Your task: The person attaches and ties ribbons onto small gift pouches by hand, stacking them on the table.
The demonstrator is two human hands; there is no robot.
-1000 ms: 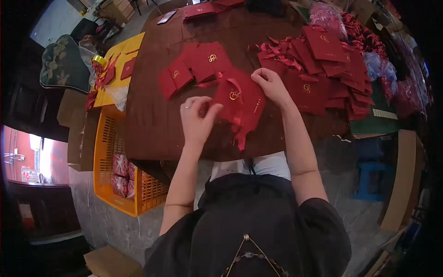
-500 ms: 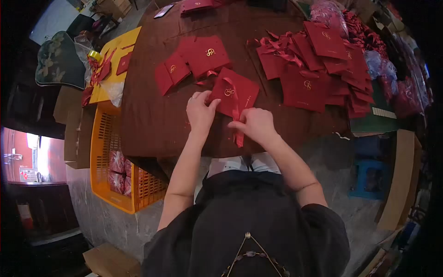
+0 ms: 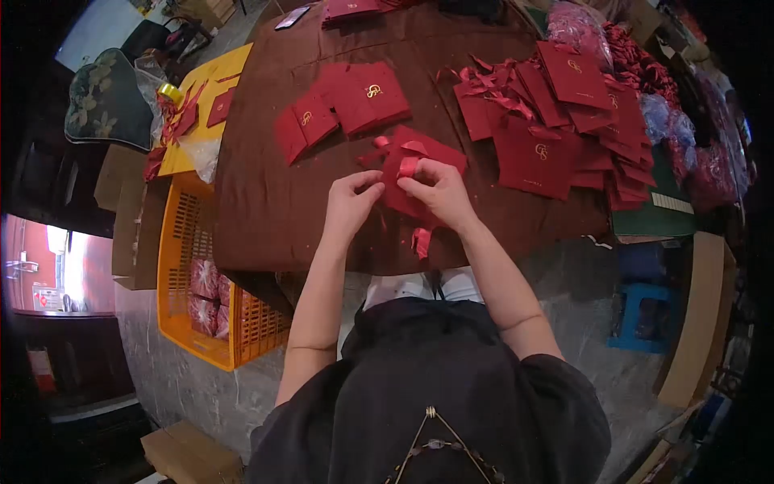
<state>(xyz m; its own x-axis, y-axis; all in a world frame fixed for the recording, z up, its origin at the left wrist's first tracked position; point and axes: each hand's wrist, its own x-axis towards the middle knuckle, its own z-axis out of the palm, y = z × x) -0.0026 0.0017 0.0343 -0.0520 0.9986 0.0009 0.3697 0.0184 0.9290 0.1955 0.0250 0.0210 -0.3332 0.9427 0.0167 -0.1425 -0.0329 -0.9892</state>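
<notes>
Green floral fabric covers the chair back (image 3: 111, 101) at your far left. Beside it, a yellow surface (image 3: 230, 66) carries a roll of tape (image 3: 169, 93) and some red pieces with ribbon. Below that, an orange crate (image 3: 235, 335) on the floor holds red packets (image 3: 205, 302) in clear wrapping.

Brown cloth covers the table (image 3: 266, 210) in front of you. On its left part lie a few red folders (image 3: 369, 97) with gold lettering, some of them overlapping. Your left grip (image 3: 351, 203) has thumb and fingertips drawn close together at the left edge of a single red folder (image 3: 435, 149); you cannot be seen clearly to pinch it, so I cannot tell. That folder lies at the near middle of the table, tilted, between your hands. Your right grip (image 3: 439, 194) is over it, pinching a shiny red ribbon (image 3: 408, 167), whose lower end shows near the table edge.

Farther right, you have a large overlapping pile of red folders (image 3: 532, 157), with loose ribbons along its left side. Clear plastic bags (image 3: 576, 32) lie beyond it, and a blue stool (image 3: 641, 319) stands below.
</notes>
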